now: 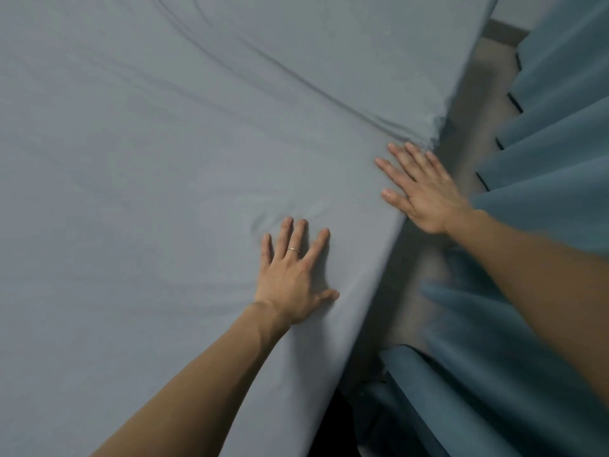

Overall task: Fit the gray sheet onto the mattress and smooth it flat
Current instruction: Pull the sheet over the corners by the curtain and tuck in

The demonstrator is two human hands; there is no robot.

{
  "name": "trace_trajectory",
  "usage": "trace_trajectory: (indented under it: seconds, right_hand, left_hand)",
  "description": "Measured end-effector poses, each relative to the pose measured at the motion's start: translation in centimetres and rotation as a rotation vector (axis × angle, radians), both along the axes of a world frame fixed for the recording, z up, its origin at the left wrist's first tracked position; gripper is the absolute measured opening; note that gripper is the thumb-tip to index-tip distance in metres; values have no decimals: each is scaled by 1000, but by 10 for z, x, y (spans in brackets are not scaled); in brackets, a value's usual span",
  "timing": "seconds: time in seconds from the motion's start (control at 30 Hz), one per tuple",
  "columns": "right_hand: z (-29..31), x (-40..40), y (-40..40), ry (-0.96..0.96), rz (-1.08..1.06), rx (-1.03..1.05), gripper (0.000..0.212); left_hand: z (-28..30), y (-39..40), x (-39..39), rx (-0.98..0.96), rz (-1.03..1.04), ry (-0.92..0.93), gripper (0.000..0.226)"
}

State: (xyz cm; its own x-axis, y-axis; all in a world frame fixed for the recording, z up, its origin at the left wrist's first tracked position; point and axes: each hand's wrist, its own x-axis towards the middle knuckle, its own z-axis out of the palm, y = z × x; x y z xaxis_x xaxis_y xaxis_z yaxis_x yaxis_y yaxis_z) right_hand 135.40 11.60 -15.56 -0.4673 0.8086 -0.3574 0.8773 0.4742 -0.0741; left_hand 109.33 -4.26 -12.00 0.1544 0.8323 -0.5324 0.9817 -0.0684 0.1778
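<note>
Gray sheet [148,143] covered the mattress across the left and far part of the scene, its right edge running diagonally from far right to near centre. Long creases fanned from that edge toward the far left. The left hand [293,275], a ring [292,249] on one finger, lay flat on the sheet with fingers spread, small wrinkles just beyond its fingertips. The right hand [425,189] pressed flat with straight fingers at the sheet's edge. Teal curtains [543,159] hung at right above the floor [474,103].
</note>
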Motion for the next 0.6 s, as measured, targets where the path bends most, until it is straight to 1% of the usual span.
trace_trajectory:
  seconds: [0.07,0.13,0.23,0.33,0.4,0.47,0.6]
  right_hand:
    - [10,-3,-2,-10,-9,-40,71]
    - [32,-7,-6,18,-73,-79,72]
    - [88,-14,-21,123,-216,-109,67]
    - [145,-21,-47,179,-247,-155,65]
    - [189,-24,-61,173,-253,-192,61]
    - [213,-25,-63,150,-246,-184,55]
    - [222,-20,-46,61,-239,-186,43]
  left_hand:
    - [10,4,-3,-50,-26,-1,107]
    - [30,9,-7,-60,-28,-14,104]
    - [88,20,-18,-30,61,-90,86]
    - [146,31,-28,-16,139,-177,72]
    - [186,37,-35,-34,169,-195,69]
    - [209,46,-38,-32,217,-204,67]
    - [231,62,-36,-7,261,-229,64]
